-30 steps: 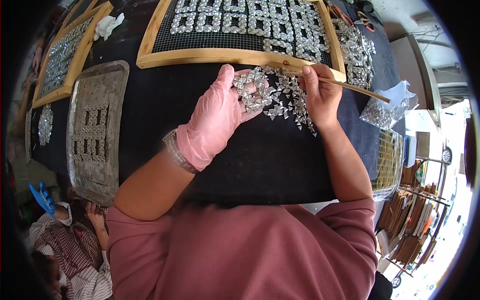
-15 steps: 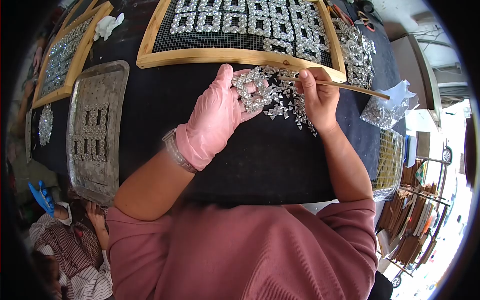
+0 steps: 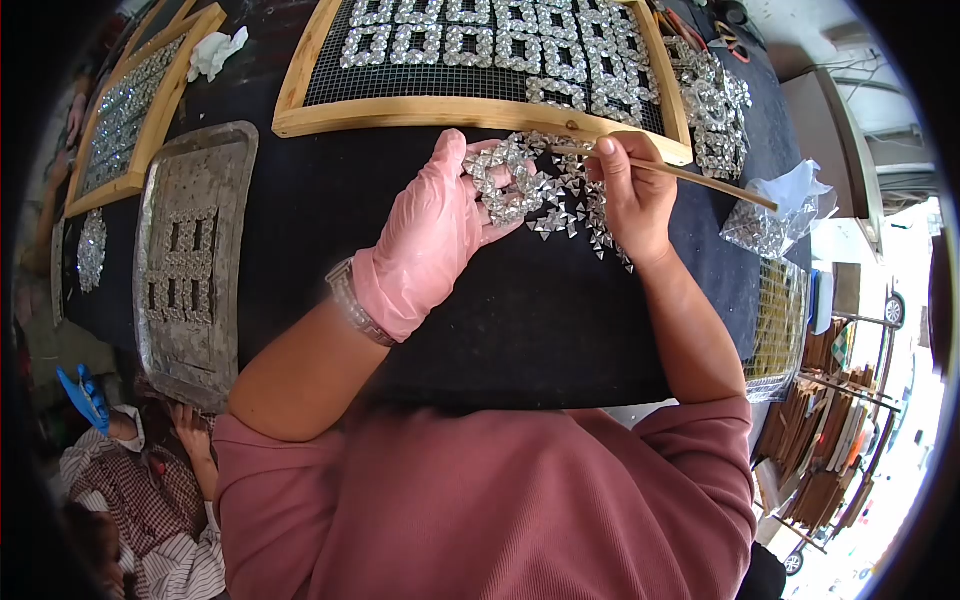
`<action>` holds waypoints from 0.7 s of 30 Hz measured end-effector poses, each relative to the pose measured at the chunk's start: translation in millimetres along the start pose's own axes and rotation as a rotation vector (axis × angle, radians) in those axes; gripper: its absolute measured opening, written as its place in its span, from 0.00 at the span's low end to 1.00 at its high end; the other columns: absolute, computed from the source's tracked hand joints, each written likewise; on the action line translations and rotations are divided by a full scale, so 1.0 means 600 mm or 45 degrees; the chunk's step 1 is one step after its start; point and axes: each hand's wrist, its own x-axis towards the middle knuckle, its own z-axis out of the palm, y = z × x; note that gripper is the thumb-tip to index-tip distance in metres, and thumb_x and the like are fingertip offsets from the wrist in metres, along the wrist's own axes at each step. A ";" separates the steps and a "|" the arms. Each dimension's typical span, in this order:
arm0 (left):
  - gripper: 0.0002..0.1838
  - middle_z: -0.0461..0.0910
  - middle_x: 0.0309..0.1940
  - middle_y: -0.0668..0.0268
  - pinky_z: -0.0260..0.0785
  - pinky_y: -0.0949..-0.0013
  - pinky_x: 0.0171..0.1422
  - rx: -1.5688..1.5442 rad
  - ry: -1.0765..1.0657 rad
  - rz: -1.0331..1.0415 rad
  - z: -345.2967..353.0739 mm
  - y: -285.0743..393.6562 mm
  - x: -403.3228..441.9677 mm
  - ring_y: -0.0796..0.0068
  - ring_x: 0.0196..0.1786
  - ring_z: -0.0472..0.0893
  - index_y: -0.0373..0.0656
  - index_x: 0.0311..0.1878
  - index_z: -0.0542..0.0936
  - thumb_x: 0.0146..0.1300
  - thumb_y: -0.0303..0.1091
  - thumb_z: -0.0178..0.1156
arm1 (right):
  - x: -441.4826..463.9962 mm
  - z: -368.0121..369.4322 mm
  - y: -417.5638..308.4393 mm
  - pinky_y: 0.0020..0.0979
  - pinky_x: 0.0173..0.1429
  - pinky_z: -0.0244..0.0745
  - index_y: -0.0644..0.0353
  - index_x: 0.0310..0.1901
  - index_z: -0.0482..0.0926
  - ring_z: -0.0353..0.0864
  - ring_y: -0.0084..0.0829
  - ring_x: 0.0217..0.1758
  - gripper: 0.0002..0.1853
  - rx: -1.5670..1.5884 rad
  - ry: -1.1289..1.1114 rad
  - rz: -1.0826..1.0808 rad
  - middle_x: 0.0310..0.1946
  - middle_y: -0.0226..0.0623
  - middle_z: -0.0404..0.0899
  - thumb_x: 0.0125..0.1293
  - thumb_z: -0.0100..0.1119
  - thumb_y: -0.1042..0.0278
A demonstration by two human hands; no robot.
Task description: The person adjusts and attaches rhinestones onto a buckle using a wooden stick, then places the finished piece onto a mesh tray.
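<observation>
My left hand [image 3: 430, 235], in a pink glove with its fingertips bare, is turned palm up and holds a rhinestone square frame [image 3: 512, 207] with an open centre. A thin wooden stick [image 3: 715, 184] is pinched between the thumb and fingers of my right hand [image 3: 638, 195]. The stick's left tip lies just above and right of the rhinestone frame, over loose triangular silver stones [image 3: 560, 215] on the dark cloth. Whether a stone clings to the tip is too small to tell.
A wooden-framed mesh screen [image 3: 420, 108] bearing rows of rhinestone squares lies ahead. At left are a metal tray [image 3: 190, 355] and another framed screen [image 3: 150, 150]. A plastic bag of stones [image 3: 775, 225] sits at right, with pliers [image 3: 732, 45] behind. A co-worker [image 3: 150, 480] is at lower left.
The right hand and stick have shifted very slightly up and left. My left hand and the rhinestone frame stay nearly still. The co-worker's blue-gloved hand has moved a little.
</observation>
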 end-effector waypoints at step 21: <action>0.27 0.73 0.53 0.50 0.63 0.57 0.62 -0.012 -0.007 0.014 -0.004 -0.001 0.002 0.59 0.56 0.74 0.38 0.57 0.66 0.69 0.53 0.39 | -0.009 -0.010 -0.005 0.21 0.28 0.65 0.64 0.30 0.73 0.67 0.16 0.24 0.10 -0.007 -0.092 -0.106 0.21 0.28 0.74 0.68 0.53 0.67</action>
